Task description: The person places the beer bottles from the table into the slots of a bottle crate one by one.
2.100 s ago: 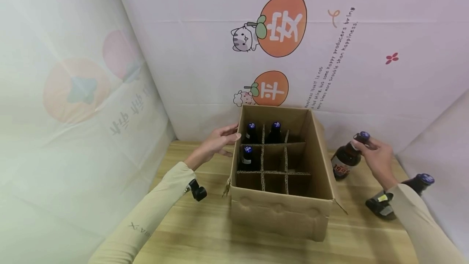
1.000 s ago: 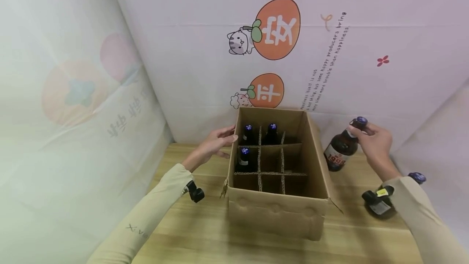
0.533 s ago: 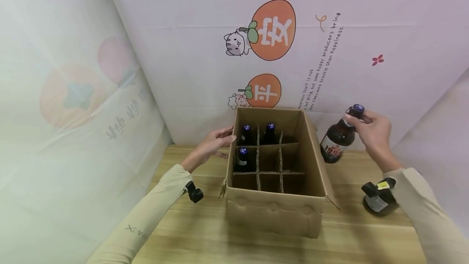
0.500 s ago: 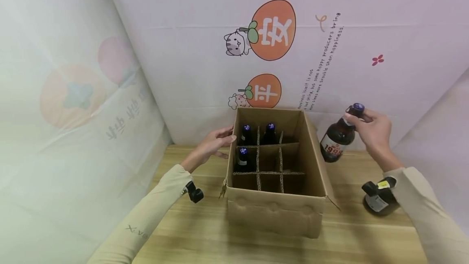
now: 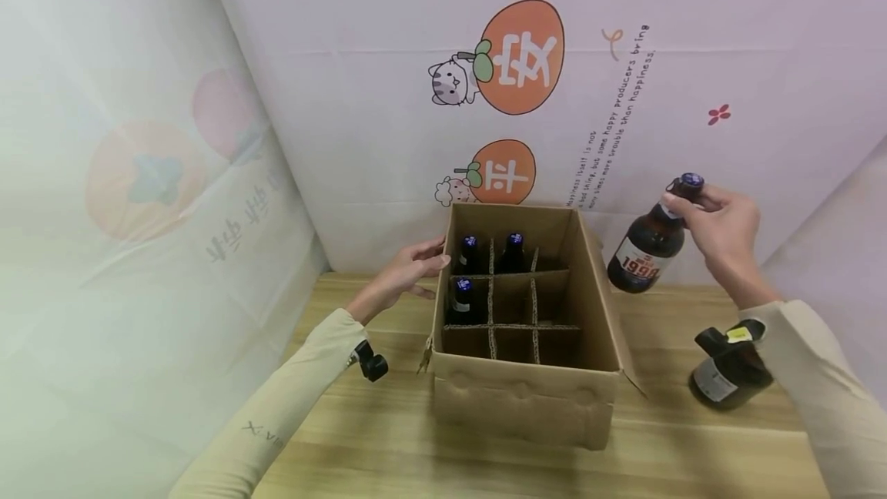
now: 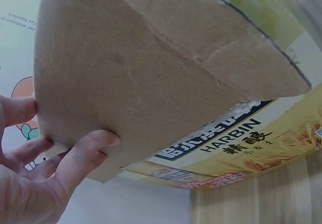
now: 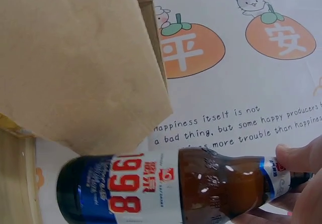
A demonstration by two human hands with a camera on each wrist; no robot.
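Note:
My right hand (image 5: 728, 233) grips the neck of a brown beer bottle (image 5: 647, 249) with a blue cap and a "1998" label. The bottle leans, its base to the left, close to the right wall of an open cardboard box (image 5: 530, 406). In the right wrist view the bottle (image 7: 146, 189) lies below the box's flap. My left hand (image 5: 402, 276) holds the box at its left rim; in the left wrist view the thumb rests on the flap (image 6: 126, 83) and fingers reach its edge. Three capped bottles stand in the box, one being the back-left bottle (image 5: 470, 252).
Cardboard dividers (image 5: 516, 326) split the box into compartments. Another dark bottle (image 5: 724, 380) stands on the wooden table (image 5: 360, 437) beneath my right forearm, partly hidden by the wrist camera (image 5: 728, 336). A printed white sheet (image 5: 388, 122) hangs behind the box.
My right hand has raised the beer bottle from low beside the box to a higher spot at its right. The left hand stays at the box's rim. The view has shifted slightly.

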